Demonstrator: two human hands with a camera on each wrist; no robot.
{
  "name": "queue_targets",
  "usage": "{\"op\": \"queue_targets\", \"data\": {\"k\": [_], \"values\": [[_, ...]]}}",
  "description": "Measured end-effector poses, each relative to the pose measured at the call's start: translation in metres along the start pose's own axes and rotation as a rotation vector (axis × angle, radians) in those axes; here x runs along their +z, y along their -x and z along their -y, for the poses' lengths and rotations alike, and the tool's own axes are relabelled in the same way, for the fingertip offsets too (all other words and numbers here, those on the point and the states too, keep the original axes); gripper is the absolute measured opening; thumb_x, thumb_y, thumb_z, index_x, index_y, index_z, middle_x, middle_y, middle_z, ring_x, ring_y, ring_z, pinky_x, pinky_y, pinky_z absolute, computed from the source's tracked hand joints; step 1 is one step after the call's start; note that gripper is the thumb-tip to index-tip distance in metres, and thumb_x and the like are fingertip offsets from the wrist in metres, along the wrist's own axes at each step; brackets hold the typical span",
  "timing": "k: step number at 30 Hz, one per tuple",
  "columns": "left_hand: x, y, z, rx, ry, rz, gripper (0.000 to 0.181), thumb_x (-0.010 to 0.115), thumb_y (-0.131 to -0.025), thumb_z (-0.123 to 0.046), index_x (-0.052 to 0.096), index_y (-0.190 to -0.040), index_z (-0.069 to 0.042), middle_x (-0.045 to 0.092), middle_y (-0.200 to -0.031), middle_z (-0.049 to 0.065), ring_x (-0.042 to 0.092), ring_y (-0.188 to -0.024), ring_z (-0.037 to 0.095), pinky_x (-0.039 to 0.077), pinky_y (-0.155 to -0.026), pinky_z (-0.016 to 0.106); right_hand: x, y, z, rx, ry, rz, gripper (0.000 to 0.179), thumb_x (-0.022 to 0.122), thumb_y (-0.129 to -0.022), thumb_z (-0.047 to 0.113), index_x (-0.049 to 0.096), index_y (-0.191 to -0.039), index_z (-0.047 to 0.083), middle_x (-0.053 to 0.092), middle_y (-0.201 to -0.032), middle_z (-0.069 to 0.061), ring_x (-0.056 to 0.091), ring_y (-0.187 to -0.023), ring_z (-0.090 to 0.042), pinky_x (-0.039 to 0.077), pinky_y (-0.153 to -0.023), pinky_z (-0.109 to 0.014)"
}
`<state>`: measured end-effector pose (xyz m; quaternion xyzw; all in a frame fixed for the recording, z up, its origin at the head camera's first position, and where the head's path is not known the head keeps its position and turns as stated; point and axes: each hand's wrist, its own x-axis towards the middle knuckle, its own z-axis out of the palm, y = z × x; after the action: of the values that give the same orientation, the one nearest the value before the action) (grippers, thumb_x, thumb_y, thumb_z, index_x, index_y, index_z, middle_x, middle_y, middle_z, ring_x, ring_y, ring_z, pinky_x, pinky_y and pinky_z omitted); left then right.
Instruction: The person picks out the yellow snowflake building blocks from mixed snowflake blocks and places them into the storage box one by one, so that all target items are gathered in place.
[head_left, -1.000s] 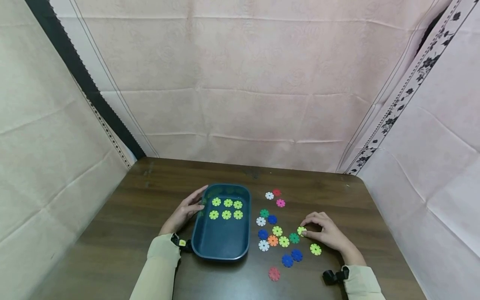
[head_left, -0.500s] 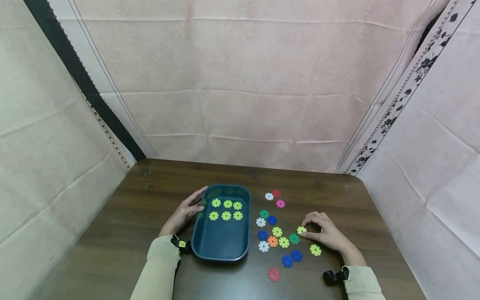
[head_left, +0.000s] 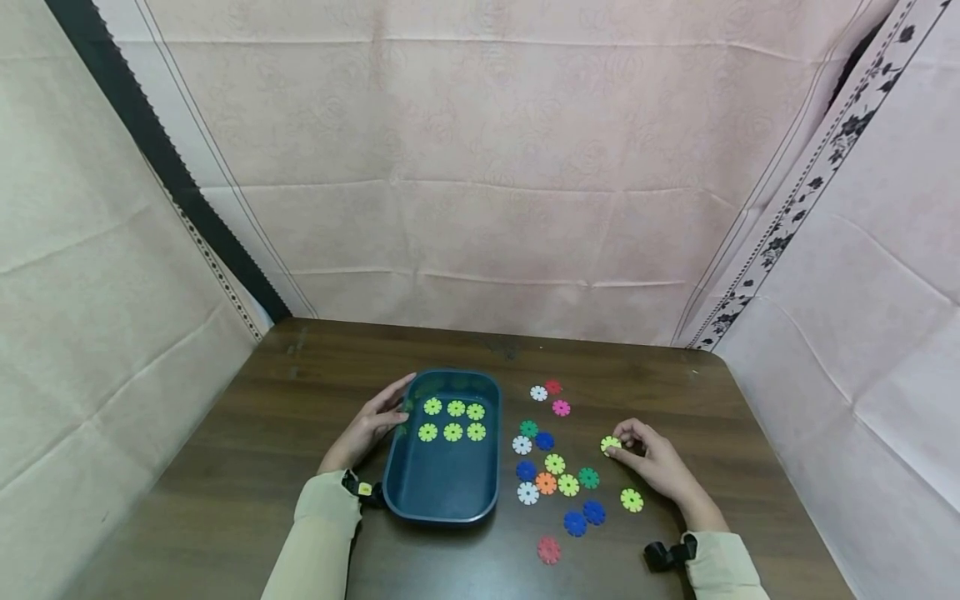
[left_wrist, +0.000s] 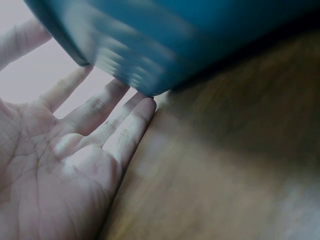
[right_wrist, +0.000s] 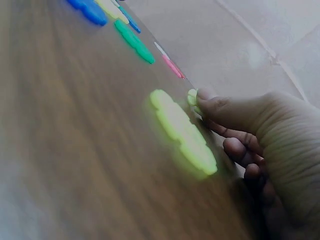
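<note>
My left hand (head_left: 375, 422) rests at the far left side of a dark blue tray (head_left: 442, 493). Its thumb touches the rim, and in the left wrist view straight fingers (left_wrist: 131, 131) lie along the tray's outer wall (left_wrist: 200, 30). Two rows of yellow-green flower-shaped discs (head_left: 452, 432) lie inside the tray. To the right, my right hand (head_left: 656, 462) pinches one yellow-green notched disc (head_left: 610, 444) between thumb and fingers; only its edge shows in the right wrist view. Another yellow-green disc (head_left: 632, 500) lies on the table below that hand.
Between tray and right hand lie loose discs, among them a green disc (head_left: 588, 477), an orange disc (head_left: 546, 483), a blue disc (head_left: 575, 523) and a red disc (head_left: 549, 550). Pale cloth (head_left: 487, 167) hangs around the brown wooden table (head_left: 255, 450).
My right hand has lifted slightly, moving away and to the right with the pinched disc, clear of the green disc. The left hand and tray stay in place.
</note>
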<state>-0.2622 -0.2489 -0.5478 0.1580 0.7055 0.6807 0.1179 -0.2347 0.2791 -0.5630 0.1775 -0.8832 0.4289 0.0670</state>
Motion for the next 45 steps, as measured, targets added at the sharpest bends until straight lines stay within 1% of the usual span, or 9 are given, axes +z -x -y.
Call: {"op": "queue_targets", "data": {"k": [5,9,13,15,17,21,31,38,45], "values": [[0.0,0.0,0.0,0.004,-0.004,0.003,0.062,0.057,-0.1,-0.016,0.036,-0.157,-0.032,0.027,-0.164,0.004,0.02,-0.15,0.032,0.014,-0.117,0.062,0.0,0.0,-0.001,0.01,0.003,-0.017,0.019,0.077,-0.09,0.022,0.063,-0.103,0.021,0.065,-0.09,0.007,0.057,-0.083,-0.01,0.045,-0.07,-0.024],[0.001,0.0,-0.002,0.006,0.011,0.002,0.062,0.056,-0.1,-0.014,0.037,-0.156,-0.032,0.028,-0.163,0.003,0.02,-0.15,0.032,0.014,-0.117,0.062,0.001,0.0,0.0,0.009,0.005,-0.032,0.016,0.076,-0.092,0.017,0.065,-0.104,0.016,0.067,-0.09,0.003,0.058,-0.082,-0.013,0.045,-0.068,-0.025],[0.001,0.0,-0.003,0.009,0.017,0.001,0.062,0.056,-0.1,-0.014,0.037,-0.156,-0.032,0.028,-0.163,0.004,0.02,-0.15,0.033,0.014,-0.116,0.063,-0.003,0.002,0.023,0.008,0.007,-0.03,0.014,0.073,-0.092,0.009,0.065,-0.104,0.008,0.068,-0.09,-0.004,0.059,-0.082,-0.017,0.045,-0.068,-0.026],[0.001,0.001,-0.002,0.014,0.019,0.005,0.062,0.056,-0.1,-0.013,0.037,-0.156,-0.031,0.028,-0.163,0.005,0.02,-0.15,0.034,0.014,-0.116,0.064,-0.004,0.002,0.026,0.012,0.007,-0.028,0.014,0.073,-0.092,0.008,0.065,-0.104,0.007,0.069,-0.09,-0.005,0.059,-0.082,-0.017,0.045,-0.068,-0.026],[0.002,0.001,-0.002,0.014,0.022,0.005,0.062,0.056,-0.1,-0.013,0.037,-0.156,-0.032,0.029,-0.163,0.005,0.021,-0.15,0.033,0.014,-0.116,0.063,-0.004,0.002,0.023,0.01,0.008,-0.03,0.013,0.074,-0.092,0.011,0.065,-0.103,0.01,0.068,-0.09,-0.002,0.058,-0.082,-0.014,0.045,-0.068,-0.025],[0.003,0.002,-0.003,0.018,0.023,0.006,0.062,0.055,-0.101,-0.013,0.036,-0.156,-0.031,0.029,-0.163,0.005,0.021,-0.15,0.034,0.014,-0.116,0.064,0.0,0.0,0.0,0.028,0.007,-0.024,0.014,0.075,-0.093,0.02,0.065,-0.103,0.02,0.068,-0.09,0.006,0.059,-0.083,-0.011,0.045,-0.07,-0.025],[0.004,0.002,-0.004,0.001,0.012,-0.006,0.061,0.057,-0.1,-0.015,0.037,-0.156,-0.033,0.028,-0.163,0.002,0.02,-0.15,0.033,0.014,-0.116,0.064,0.0,-0.007,0.006,0.054,-0.076,-0.012,0.014,0.075,-0.093,0.027,0.066,-0.102,0.022,0.07,-0.089,0.006,0.061,-0.08,-0.014,0.048,-0.069,-0.027],[0.003,0.002,-0.003,0.005,0.016,-0.001,0.062,0.057,-0.1,-0.015,0.037,-0.156,-0.032,0.028,-0.163,0.003,0.02,-0.15,0.032,0.013,-0.117,0.063,0.009,-0.028,0.03,-0.016,-0.087,0.081,0.011,0.072,-0.095,0.03,0.067,-0.103,0.024,0.07,-0.093,0.007,0.065,-0.089,-0.014,0.052,-0.078,-0.029],[0.003,0.003,-0.004,0.009,0.0,-0.007,0.062,0.055,-0.101,-0.014,0.036,-0.157,-0.032,0.027,-0.163,0.002,0.02,-0.15,0.031,0.013,-0.117,0.063,0.026,-0.061,0.08,-0.151,-0.13,0.213,0.009,0.069,-0.097,0.023,0.068,-0.107,0.021,0.07,-0.096,0.005,0.064,-0.086,-0.017,0.053,-0.076,-0.033]]}}
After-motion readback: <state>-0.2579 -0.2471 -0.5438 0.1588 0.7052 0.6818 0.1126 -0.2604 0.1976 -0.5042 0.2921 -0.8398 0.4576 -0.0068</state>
